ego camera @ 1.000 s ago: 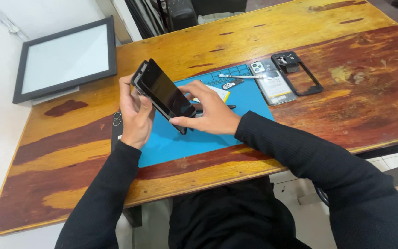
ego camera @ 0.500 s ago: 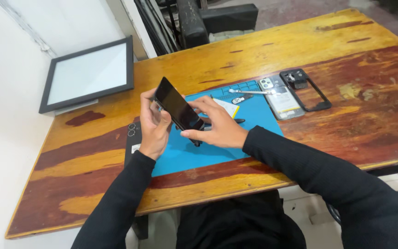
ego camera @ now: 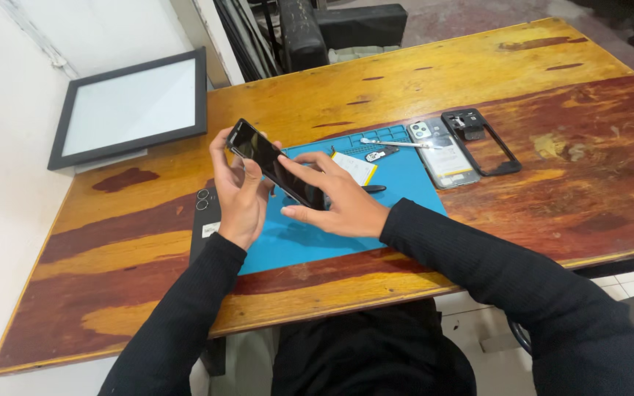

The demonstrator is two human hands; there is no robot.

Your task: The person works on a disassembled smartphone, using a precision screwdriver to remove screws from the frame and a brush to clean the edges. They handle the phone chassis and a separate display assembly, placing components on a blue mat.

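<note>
Looking down, we see the big wooden table (ego camera: 522, 81) filling the view, its top streaked yellow and dark red. Next in size comes the framed white panel (ego camera: 132, 106) leaning at the table's far left corner, against the pale wall. Then the blue work mat (ego camera: 405, 183) lies flat in the middle of the table, partly covered by our arms in black sleeves. On to the hands: our left hand (ego camera: 240, 194) is raised above the mat's left edge, fingers curled around the lower end of a dark phone (ego camera: 273, 163), thumb on one side and fingers on the other, so it is gripping the phone firmly. That phone is held off the mat and tilted, its upper end pointing up and to the left, its dark glass facing us. Our right hand (ego camera: 339, 202) is on the phone's near end, index finger stretched out along the glass, thumb below, the other fingers loosely spread; we cannot tell whether it pinches anything small. Under the left wrist, a second dark phone (ego camera: 205, 220) lies face down half off the mat. At the mat's far right corner lies a phone back with a camera cluster (ego camera: 442, 150), and just beside it, on bare wood, a black phone frame (ego camera: 487, 141). A yellow card (ego camera: 355, 167) lies on the mat behind our right hand, near a slim white tool (ego camera: 390, 143).
</note>
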